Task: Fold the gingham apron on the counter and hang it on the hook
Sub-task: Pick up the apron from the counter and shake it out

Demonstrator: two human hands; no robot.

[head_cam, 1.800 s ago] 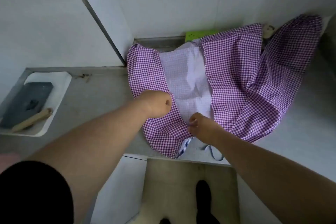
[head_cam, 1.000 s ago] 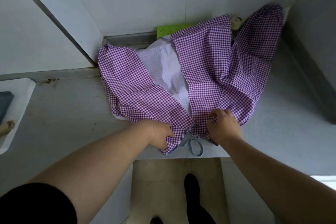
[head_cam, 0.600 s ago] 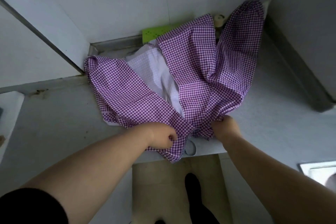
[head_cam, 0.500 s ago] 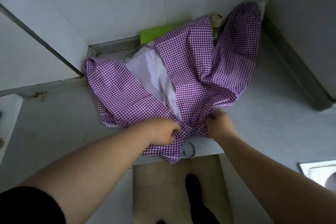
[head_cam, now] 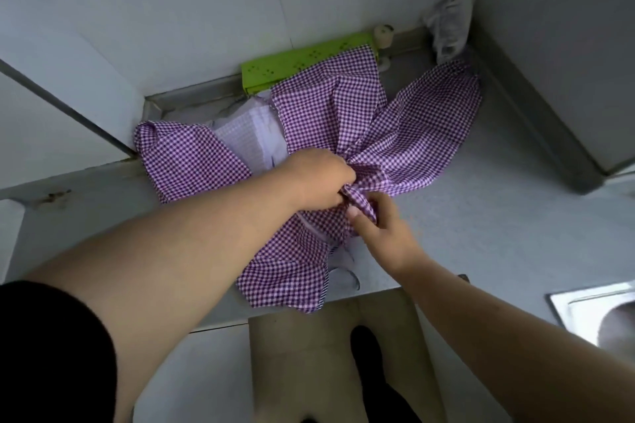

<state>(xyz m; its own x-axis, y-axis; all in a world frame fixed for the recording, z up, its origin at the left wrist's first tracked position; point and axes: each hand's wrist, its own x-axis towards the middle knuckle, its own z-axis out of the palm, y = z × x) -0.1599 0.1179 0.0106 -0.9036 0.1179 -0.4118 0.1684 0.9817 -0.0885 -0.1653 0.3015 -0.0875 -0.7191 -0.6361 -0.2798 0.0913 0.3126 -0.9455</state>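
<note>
- Nearest the camera, a corner of the gingham apron (head_cam: 343, 134) droops over the front edge of the tabletop (head_cam: 481, 233); a thin tie loop lies just beside it at the rim.
- Both hands meet at the middle of the cloth. The left hand (head_cam: 318, 180) has its grip clamped on a gathered bunch of fabric, and the right hand (head_cam: 381, 228) pinches a rolled fold of the same bunch, thumb on top.
- From that pinch the apron fans outward in lobes: one to the left, one towards the back wall, one to the right, with the pale underside showing between the left and back lobes.
- Behind it, the cloth overlaps a green strip (head_cam: 305, 60) against the wall, and a small white fitting (head_cam: 383, 34) stands just past that.
- No hook is in view.
- Risks, as I judge them: gathered at one point, the cloth may wad up rather than fold flat; lifting may drag the far lobe across the green strip and shift it; the hanging corner could pull the apron off towards the floor if either grip loosens.
</note>
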